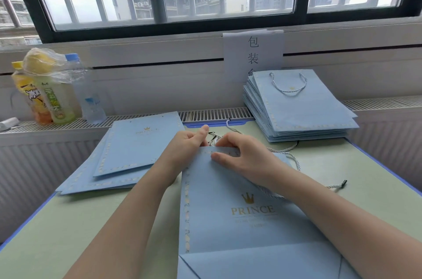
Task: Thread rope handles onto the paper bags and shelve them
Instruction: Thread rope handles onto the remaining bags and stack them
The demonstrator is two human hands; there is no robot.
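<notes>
My left hand [189,141] and right hand [237,153] meet at centre frame — both pinch the flat, matte blue paper bag [228,210] at its top edge, twisted rope [287,153] alongside.

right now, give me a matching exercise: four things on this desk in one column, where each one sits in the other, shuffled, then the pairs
Things:
1. bag being threaded
2. stack of bags with a handle on top
3. flat bags without handles
4. drink bottles

Places:
A. far left, on the radiator ledge under the window
B. far right of the desk, below the paper sign
C. centre, under both hands
D. left of centre on the desk

Pairs: 1-C, 2-B, 3-D, 4-A
</notes>
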